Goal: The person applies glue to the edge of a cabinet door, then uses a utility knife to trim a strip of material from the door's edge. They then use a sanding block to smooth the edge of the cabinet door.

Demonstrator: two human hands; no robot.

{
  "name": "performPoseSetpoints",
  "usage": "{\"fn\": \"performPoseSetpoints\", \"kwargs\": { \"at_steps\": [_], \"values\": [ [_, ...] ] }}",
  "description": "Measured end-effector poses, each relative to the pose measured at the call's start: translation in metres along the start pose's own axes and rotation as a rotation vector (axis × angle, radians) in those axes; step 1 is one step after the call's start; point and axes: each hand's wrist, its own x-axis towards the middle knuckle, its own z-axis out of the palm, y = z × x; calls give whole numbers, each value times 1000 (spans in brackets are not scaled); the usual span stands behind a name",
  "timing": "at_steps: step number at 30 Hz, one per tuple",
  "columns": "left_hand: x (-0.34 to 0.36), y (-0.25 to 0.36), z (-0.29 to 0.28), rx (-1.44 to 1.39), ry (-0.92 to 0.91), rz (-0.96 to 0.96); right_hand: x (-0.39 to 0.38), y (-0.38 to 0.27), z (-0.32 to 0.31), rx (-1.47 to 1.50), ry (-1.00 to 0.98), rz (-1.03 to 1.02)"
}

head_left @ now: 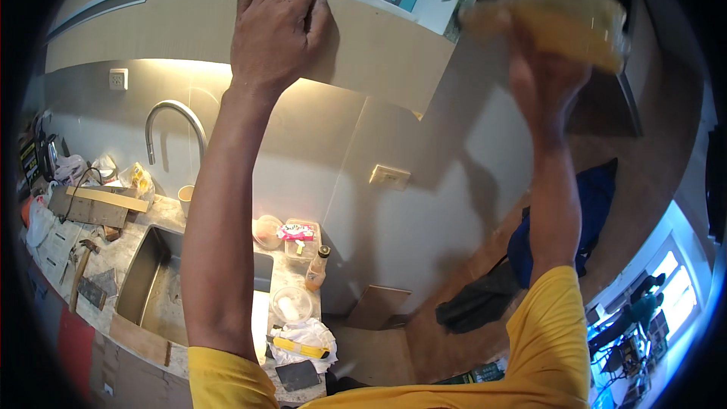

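"Left hand (pixel 280 38) and right hand (pixel 549 79) are both raised. What does each have?"

"On the left, fingers bend over the upper edge of the pale wood panel (pixel 394 45), thumb side against its face, so the grip looks closed on that edge. On the right, the hand wraps round an amber-yellow thing (pixel 579 23), just beyond the panel's right end. Blur hides the separate fingers; I can't tell how tight they are."

"How would that thing handle?"

"Fairly light, I'd judge, since one raised arm carries it. Its shiny end suggests a slippery skin, perhaps plastic. Stiff, soft or fragile? Too blurred to say. I'd hold it round the middle, from below, clear of the glossy end."

"And the counts, biggest first?"

"One panel. One sink (pixel 155 299), partly hidden behind the left forearm (pixel 219 242). One curved tap (pixel 178 104). One hammer (pixel 79 276), left of the sink. Three clear tubs (pixel 266 235) on the right: two round, one rectangular. One bottle (pixel 318 266) beside them. Two wall sockets (pixel 119 79), set well apart. One yellow utility knife (pixel 301 348), lying on a crumpled white bundle (pixel 318 332)."
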Motion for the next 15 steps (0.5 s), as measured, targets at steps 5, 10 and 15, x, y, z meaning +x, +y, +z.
{"fn": "performPoseSetpoints", "kwargs": {
  "at_steps": [5, 10, 15],
  "values": [
    [-1, -4, 4, -22, 9, 13, 14, 21, 7, 76, 49, 189],
    [2, -2, -2, 50, -48, 29, -45, -7, -30, -38, -110, 28],
    [-9, -11, -22, 5, -260, 115, -126, -66, -106, 838, 295, 1140]
  ]
}}
